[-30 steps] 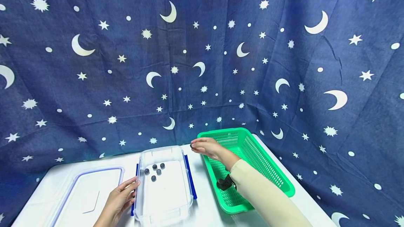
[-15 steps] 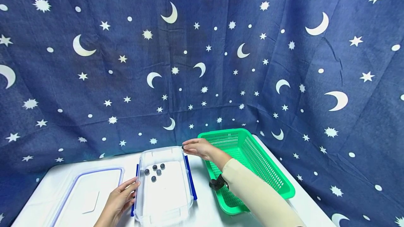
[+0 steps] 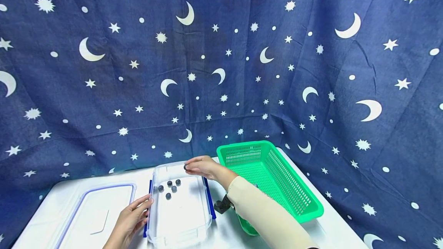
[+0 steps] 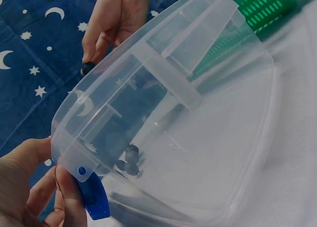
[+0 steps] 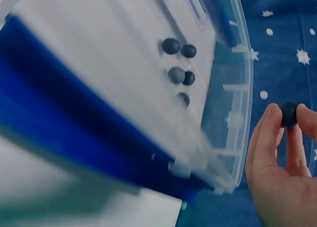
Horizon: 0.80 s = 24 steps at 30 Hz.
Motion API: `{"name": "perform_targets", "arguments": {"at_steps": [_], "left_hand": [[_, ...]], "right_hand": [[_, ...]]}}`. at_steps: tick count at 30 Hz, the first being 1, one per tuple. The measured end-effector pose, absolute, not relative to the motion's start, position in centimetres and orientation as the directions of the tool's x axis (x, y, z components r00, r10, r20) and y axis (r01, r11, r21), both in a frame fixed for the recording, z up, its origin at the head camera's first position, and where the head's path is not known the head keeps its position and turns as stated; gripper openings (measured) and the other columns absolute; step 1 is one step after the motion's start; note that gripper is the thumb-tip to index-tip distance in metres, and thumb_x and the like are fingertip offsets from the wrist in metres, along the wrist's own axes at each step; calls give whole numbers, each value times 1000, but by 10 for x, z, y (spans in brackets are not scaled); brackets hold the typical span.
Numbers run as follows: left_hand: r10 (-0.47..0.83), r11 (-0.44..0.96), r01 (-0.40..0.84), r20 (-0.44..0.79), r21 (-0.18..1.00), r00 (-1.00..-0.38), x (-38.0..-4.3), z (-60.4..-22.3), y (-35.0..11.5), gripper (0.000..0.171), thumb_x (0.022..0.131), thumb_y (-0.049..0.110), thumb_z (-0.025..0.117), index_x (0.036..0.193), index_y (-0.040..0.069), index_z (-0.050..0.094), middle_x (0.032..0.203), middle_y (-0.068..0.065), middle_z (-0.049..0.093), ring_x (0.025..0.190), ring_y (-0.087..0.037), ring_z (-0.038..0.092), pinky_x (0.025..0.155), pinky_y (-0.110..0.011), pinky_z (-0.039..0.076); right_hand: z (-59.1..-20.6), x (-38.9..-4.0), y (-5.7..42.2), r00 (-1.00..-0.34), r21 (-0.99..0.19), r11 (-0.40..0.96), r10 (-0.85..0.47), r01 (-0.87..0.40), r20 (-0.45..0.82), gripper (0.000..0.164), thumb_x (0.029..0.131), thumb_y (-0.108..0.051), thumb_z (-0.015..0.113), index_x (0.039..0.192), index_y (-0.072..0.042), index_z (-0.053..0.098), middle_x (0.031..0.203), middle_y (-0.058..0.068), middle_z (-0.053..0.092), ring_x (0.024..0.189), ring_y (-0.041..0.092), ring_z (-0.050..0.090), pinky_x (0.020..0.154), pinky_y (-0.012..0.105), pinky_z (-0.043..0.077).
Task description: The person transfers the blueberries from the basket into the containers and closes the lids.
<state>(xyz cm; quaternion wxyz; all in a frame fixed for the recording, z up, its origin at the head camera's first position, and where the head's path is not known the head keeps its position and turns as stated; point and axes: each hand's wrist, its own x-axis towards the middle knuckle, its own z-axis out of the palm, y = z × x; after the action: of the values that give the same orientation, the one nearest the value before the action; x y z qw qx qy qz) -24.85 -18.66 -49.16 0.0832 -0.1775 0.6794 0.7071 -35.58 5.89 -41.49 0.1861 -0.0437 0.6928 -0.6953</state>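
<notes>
Between thumb and fingertips, my right hand (image 3: 204, 166) pinches a small dark ball (image 5: 289, 114), held over the far end of a clear plastic box (image 3: 181, 226). Several similar dark balls (image 3: 168, 195) lie on the box floor, toward its far left. My left hand (image 3: 129, 218) holds the box's left side, thumb near the rim and other fingers by a blue latch (image 4: 95, 197). In the right wrist view, more of the dark balls (image 5: 171, 46) show through the clear wall.
A green perforated basket (image 3: 304, 216) stands right of the box, partly behind the right sleeve (image 3: 266, 210). On the left lies a clear lid (image 3: 100, 210) with a blue seal. A blue curtain (image 3: 221, 87) with moons and stars hangs behind the white table (image 3: 59, 191).
My right hand has moved left with the dark ball, from the basket's edge to over the box's far end. The left hand and the balls in the box stay in place.
</notes>
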Motion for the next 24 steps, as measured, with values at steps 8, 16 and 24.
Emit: {"name": "perform_targets", "arguments": {"at_steps": [8,16,24], "left_hand": [[-126,-62,-360,-365,931,-922,-248,-492,-188,73,88,37,74,146,6,45,83,7,62,68,-2,59,59,-16,56],[-142,-67,-358,-364,931,-921,-248,-494,-188,68,87,35,75,143,6,49,77,6,62,65,-2,59,57,-17,56],[-150,-62,-342,-347,938,-926,-249,-493,-187,64,86,34,76,139,8,55,78,7,61,67,-3,59,58,-17,56]], "right_hand": [[-429,-353,28,-927,-973,61,-297,222,-230,20,85,12,64,105,14,66,88,13,68,92,29,71,86,35,59],[-443,-342,7,-945,-938,272,-184,214,-269,13,80,14,68,91,10,70,80,13,70,70,15,67,75,30,62],[-450,-338,3,-955,-901,378,-113,212,-273,11,79,11,72,89,7,73,73,5,67,70,14,69,74,29,62]]}}
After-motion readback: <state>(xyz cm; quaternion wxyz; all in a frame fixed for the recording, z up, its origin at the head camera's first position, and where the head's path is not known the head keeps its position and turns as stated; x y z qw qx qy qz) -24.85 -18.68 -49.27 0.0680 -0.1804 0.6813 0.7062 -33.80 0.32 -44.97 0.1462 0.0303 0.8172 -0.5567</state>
